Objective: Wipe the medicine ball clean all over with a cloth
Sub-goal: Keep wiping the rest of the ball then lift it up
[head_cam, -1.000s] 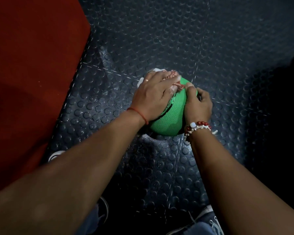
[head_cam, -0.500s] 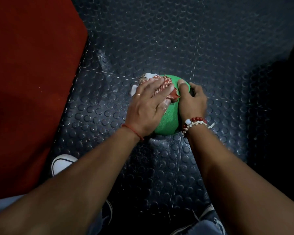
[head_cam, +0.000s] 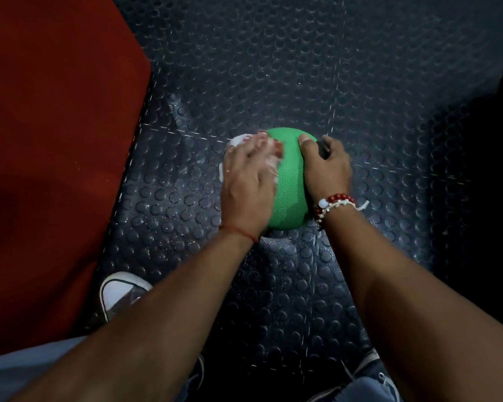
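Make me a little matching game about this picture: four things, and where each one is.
1 green textured medicine ball
2 white-and-red patterned cloth
3 red-and-white beaded bracelet
4 white-toed sneaker

a under the left hand
b at the red mat edge
c gripped by the right hand
d on the right wrist

Pairs: 1c, 2a, 3d, 4b.

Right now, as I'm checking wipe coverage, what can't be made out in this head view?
Head view, medicine ball: underside and far side face away from the camera; flanks lie under the left hand and right hand.
Head view, cloth: motion-blurred, mostly under the left hand; pattern unreadable.
Head view, dark patch by the right hand's fingers: too dim to identify.
Head view, right shoe: cut off by the bottom edge.
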A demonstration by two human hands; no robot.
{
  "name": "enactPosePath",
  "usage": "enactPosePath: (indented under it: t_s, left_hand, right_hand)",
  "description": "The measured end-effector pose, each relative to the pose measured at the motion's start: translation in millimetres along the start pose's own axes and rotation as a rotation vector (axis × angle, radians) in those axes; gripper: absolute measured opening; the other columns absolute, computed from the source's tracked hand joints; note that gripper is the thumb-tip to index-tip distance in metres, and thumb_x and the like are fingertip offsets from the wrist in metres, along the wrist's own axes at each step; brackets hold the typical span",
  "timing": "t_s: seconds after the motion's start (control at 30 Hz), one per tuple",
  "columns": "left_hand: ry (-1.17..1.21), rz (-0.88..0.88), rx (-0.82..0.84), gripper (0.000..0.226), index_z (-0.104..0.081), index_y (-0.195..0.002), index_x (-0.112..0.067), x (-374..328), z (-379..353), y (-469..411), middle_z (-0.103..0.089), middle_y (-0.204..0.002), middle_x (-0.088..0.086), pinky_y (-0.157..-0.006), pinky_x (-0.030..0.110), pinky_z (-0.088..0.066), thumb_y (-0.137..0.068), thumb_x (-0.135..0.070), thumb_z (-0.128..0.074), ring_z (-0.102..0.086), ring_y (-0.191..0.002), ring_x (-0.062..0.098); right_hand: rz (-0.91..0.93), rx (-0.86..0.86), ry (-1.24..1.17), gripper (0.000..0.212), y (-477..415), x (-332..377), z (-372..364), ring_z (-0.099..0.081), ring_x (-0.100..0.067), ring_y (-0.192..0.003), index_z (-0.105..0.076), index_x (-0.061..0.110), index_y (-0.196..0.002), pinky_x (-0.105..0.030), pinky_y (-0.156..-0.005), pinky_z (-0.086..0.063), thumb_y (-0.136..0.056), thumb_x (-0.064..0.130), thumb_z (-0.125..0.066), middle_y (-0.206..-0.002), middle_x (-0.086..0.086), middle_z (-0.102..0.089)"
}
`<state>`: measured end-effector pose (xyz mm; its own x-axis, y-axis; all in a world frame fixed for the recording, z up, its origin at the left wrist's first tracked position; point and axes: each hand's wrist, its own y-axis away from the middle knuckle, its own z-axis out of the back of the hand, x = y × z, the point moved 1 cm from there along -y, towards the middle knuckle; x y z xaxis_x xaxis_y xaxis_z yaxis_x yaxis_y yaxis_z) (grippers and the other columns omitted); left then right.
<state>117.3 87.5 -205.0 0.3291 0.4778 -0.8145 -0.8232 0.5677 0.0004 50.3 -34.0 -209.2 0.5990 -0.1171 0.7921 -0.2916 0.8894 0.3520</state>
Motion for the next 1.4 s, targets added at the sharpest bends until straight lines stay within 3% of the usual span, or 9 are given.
enactPosePath:
  t_s: [0.1, 0.17, 0.47, 0.53, 0.6, 0.7, 1.1, 1.3, 1.4]
  left_hand:
    - [-0.174, -0.365, 0.090, 0.047, -0.057, -0.139, -0.012, 5.9, -3.0, 1.8, -0.050, -0.147, 0.014, -0.121, 0.027, -0.017, -0.099, -0.030, -0.041, -0.041, -0.139, 0.032]
    - [-0.231, -0.387, 0.166, 0.047, -0.054, -0.142, -0.014, 8.1, -3.4, -18.5, -0.050, -0.147, 0.013, -0.121, 0.038, -0.026, -0.101, -0.029, -0.039, -0.041, -0.139, 0.031]
    - [0.086, 0.375, -0.053, 0.040, -0.054, -0.140, -0.024, 16.0, -5.7, -13.2, -0.049, -0.137, 0.002, -0.066, 0.017, -0.045, -0.106, -0.031, -0.033, -0.055, -0.093, 0.006]
    - [0.052, 0.077, -0.081, 0.045, -0.049, -0.145, -0.026, 9.0, -6.5, 16.7, -0.042, -0.151, 0.003, -0.094, 0.036, -0.053, -0.102, -0.028, -0.037, -0.055, -0.123, 0.026]
    - [-0.093, -0.226, -0.067, 0.046, -0.052, -0.143, -0.015, 12.6, -15.4, 25.7, -0.044, -0.153, 0.011, -0.120, 0.038, -0.029, -0.097, -0.016, -0.047, -0.041, -0.140, 0.035]
    - [-0.173, -0.369, -0.033, 0.047, -0.055, -0.140, -0.009, 16.7, -12.8, 3.0, -0.050, -0.148, 0.016, -0.121, 0.028, -0.017, -0.094, -0.007, -0.053, -0.041, -0.140, 0.035]
    - [0.445, 0.807, -0.179, 0.039, -0.060, -0.123, -0.010, 35.0, -14.4, 10.5, -0.060, -0.108, 0.011, -0.060, 0.016, -0.044, -0.109, -0.030, -0.030, -0.054, -0.075, 0.010]
    - [0.077, 0.079, -0.163, 0.049, -0.048, -0.146, -0.024, 15.9, -20.4, 16.9, -0.045, -0.149, 0.003, -0.107, 0.040, -0.044, -0.100, -0.037, -0.037, -0.042, -0.134, 0.024]
    - [0.098, 0.022, -0.094, 0.044, -0.051, -0.145, -0.023, 27.0, -15.4, 2.2, -0.049, -0.143, 0.005, -0.097, 0.020, -0.044, -0.103, -0.032, -0.040, -0.047, -0.126, 0.019]
  right_hand:
    - [0.007, 0.020, -0.018, 0.063, 1.5, -3.0, 2.4, -0.056, -0.012, -0.108, -0.058, 0.028, -0.125, -0.037, -0.099, -0.045, -0.074, 0.066, -0.053, -0.120, 0.003, -0.058]
    - [0.008, 0.007, -0.028, 0.070, 3.5, -8.2, 3.7, -0.058, -0.014, -0.108, -0.060, 0.028, -0.123, -0.043, -0.097, -0.048, -0.068, 0.070, -0.050, -0.117, 0.004, -0.060]
    - [-0.031, -0.013, -0.033, 0.058, 4.2, -0.7, -3.9, -0.056, -0.010, -0.100, -0.058, 0.029, -0.122, -0.035, -0.089, -0.048, -0.077, 0.065, -0.056, -0.113, 0.006, -0.056]
    - [-0.036, -0.029, -0.032, 0.058, 3.5, 0.4, -3.8, -0.058, -0.012, -0.100, -0.059, 0.029, -0.121, -0.035, -0.092, -0.048, -0.076, 0.065, -0.056, -0.114, 0.004, -0.058]
    - [-0.035, -0.042, -0.036, 0.059, 4.1, 0.6, -3.4, -0.058, -0.012, -0.102, -0.060, 0.029, -0.120, -0.036, -0.095, -0.047, -0.075, 0.066, -0.055, -0.116, 0.003, -0.058]
    - [-0.044, -0.058, -0.059, 0.065, 6.4, -0.4, -4.3, -0.060, -0.013, -0.102, -0.061, 0.029, -0.117, -0.039, -0.095, -0.049, -0.067, 0.071, -0.053, -0.114, 0.003, -0.060]
    - [-0.069, -0.180, -0.128, 0.051, 18.7, -10.2, -7.0, -0.054, -0.010, -0.097, -0.058, 0.024, -0.122, -0.029, -0.084, -0.045, -0.082, 0.056, -0.058, -0.114, 0.004, -0.051]
    - [-0.071, -0.180, -0.134, 0.051, 16.3, -13.8, -5.8, -0.056, -0.010, -0.098, -0.059, 0.025, -0.121, -0.030, -0.084, -0.047, -0.081, 0.058, -0.058, -0.115, 0.003, -0.054]
    - [-0.080, -0.190, -0.166, 0.055, 17.7, -18.0, -4.2, -0.057, -0.010, -0.100, -0.060, 0.025, -0.119, -0.033, -0.088, -0.049, -0.077, 0.061, -0.057, -0.115, 0.003, -0.054]
